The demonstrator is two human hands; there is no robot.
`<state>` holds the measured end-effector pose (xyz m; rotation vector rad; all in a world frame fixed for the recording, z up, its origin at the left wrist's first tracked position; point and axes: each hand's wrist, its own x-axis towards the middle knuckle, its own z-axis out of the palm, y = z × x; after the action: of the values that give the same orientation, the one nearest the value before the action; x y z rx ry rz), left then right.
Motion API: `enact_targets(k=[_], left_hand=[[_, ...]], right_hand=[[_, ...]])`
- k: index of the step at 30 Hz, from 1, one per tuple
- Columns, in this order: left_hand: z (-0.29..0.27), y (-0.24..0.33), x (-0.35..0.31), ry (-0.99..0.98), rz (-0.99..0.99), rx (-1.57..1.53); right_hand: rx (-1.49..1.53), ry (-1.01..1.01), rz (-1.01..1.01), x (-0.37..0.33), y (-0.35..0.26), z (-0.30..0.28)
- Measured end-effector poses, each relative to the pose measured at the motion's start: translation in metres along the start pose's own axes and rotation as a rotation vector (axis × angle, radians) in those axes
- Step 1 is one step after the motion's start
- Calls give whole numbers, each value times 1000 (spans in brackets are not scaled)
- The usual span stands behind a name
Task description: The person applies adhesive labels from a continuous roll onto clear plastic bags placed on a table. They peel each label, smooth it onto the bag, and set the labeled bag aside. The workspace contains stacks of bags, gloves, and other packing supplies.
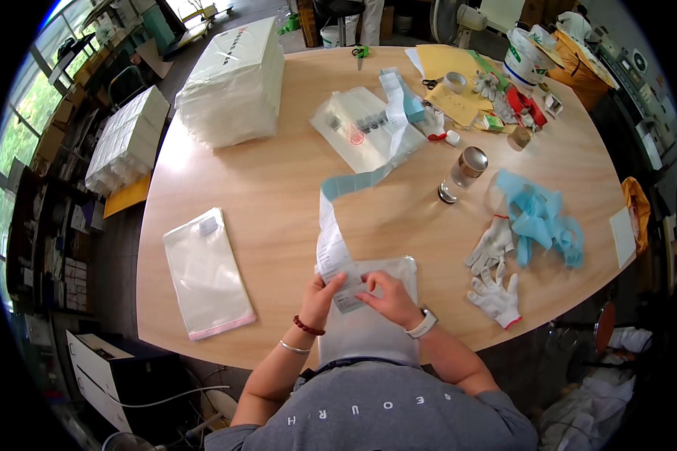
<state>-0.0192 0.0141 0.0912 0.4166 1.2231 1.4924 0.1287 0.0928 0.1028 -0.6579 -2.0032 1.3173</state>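
A long strip of white printed labels (329, 234) with a light blue backing runs from the far middle of the table to my hands. My left hand (321, 299) grips the strip near its close end, thumb on top. My right hand (393, 301) is closed with thumb and forefinger at the right edge of the end label. Beneath both hands lies a stack of clear plastic bags (387, 331) at the table's near edge. Further left is a second flat pile of clear bags (209, 282), with a small label on its top one.
A tall stack of wrapped white packages (237, 83) stands far left. Bags with red print (353, 131) lie under the strip's far part. To the right are a clear bottle (465, 173), crumpled blue backing strip (541, 210), work gloves (495, 293) and green-handled scissors (360, 54).
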Motion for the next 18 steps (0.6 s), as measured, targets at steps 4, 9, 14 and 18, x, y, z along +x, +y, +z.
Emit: enact_targets(k=[4,9,14,18], left_hand=[[-11,-26,-16,59,-71,-51],[-26,-63,-31,105,-193,16],[-33,-76,-30,231,-240,-147],[-57,-100,-21,231,-205,14]], right_hand=[[-216,-25,-84,-15,5,13],[-336,-77,-185,-53,22,18],[-276,-46,-234,-81,3,14],[-239,54,-27,-89,27,-9]])
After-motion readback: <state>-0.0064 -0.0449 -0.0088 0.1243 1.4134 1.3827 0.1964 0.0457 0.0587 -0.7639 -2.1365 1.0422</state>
